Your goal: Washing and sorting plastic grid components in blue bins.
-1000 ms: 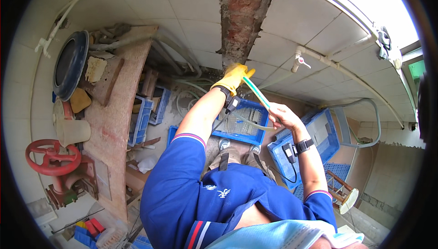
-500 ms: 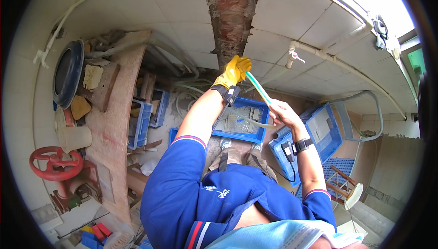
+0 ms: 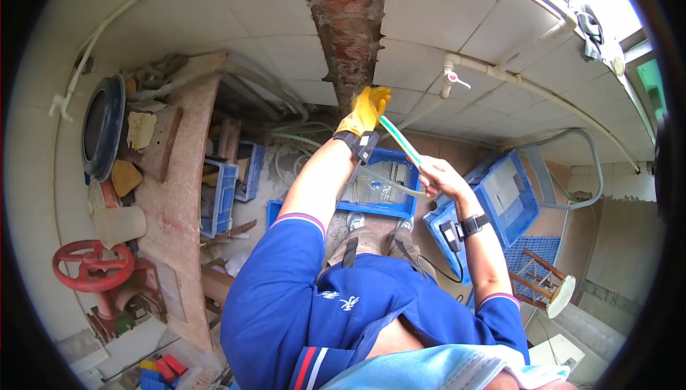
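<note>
My left hand (image 3: 366,112), in a yellow rubber glove, is raised above a blue crate with its gloved fingers reaching up and slightly bent. I make out nothing held in it. My bare right hand (image 3: 441,176) is closed around a pale hose (image 3: 400,139) with a green stripe. The hose's free end points up and left, close beside the glove. From below my right hand, the hose curves back toward the left. Under my hands lies the shallow blue crate (image 3: 404,210) with clear plastic pieces inside.
A white tap (image 3: 448,79) with a pipe runs along the tiled wall. More blue crates (image 3: 525,223) stand tilted at the right, near a wooden stool (image 3: 559,297). At the left are a wooden board (image 3: 175,204), a red handwheel (image 3: 93,266) and blue bins (image 3: 223,197).
The view has shifted a little, so the wall and tap appear slightly further left. My hands keep nearly the same position, with the hose still in my right hand.
</note>
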Demonstrator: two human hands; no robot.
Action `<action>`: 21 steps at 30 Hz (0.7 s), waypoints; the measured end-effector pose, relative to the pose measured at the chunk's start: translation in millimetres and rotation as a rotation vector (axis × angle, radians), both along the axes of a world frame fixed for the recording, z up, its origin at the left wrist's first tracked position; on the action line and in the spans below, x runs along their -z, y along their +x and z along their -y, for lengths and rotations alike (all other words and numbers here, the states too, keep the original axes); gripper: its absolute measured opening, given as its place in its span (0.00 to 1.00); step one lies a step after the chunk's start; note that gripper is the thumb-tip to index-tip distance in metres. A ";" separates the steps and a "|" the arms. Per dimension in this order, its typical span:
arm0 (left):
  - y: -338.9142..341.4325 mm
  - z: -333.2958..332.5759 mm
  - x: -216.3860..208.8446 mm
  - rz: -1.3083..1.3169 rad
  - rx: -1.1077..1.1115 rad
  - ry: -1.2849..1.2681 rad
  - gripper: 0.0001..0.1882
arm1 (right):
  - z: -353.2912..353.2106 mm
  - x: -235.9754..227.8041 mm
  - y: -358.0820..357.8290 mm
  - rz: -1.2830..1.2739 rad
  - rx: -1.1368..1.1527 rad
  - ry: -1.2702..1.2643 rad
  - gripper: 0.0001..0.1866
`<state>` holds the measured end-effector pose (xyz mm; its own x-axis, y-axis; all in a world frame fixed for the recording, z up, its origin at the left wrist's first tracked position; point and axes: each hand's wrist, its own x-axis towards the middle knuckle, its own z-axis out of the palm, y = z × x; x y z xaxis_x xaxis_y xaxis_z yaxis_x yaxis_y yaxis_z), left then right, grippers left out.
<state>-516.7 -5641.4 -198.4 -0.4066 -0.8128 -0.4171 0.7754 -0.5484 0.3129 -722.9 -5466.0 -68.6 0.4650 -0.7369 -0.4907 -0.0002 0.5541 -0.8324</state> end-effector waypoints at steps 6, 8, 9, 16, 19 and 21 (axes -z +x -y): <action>-8.2 -14.7 -0.4 0.280 0.101 -0.051 0.26 | -13.0 21.4 10.7 0.203 0.220 0.097 0.22; -0.2 -18.7 6.8 0.375 0.089 -0.096 0.25 | -28.3 42.2 10.3 0.373 0.379 0.194 0.22; 4.2 -20.6 2.3 0.424 0.109 -0.078 0.24 | -34.5 50.1 7.9 0.396 0.448 0.240 0.22; 37.0 -69.9 24.0 0.616 0.251 -0.001 0.21 | -77.7 134.5 -0.3 0.580 0.838 0.568 0.17; 30.5 -101.8 24.7 0.668 0.305 -0.005 0.20 | -85.7 154.1 -0.2 0.563 0.905 0.604 0.16; 32.3 -120.9 39.8 0.630 0.308 0.069 0.19 | -85.1 159.2 5.3 0.534 0.923 0.630 0.16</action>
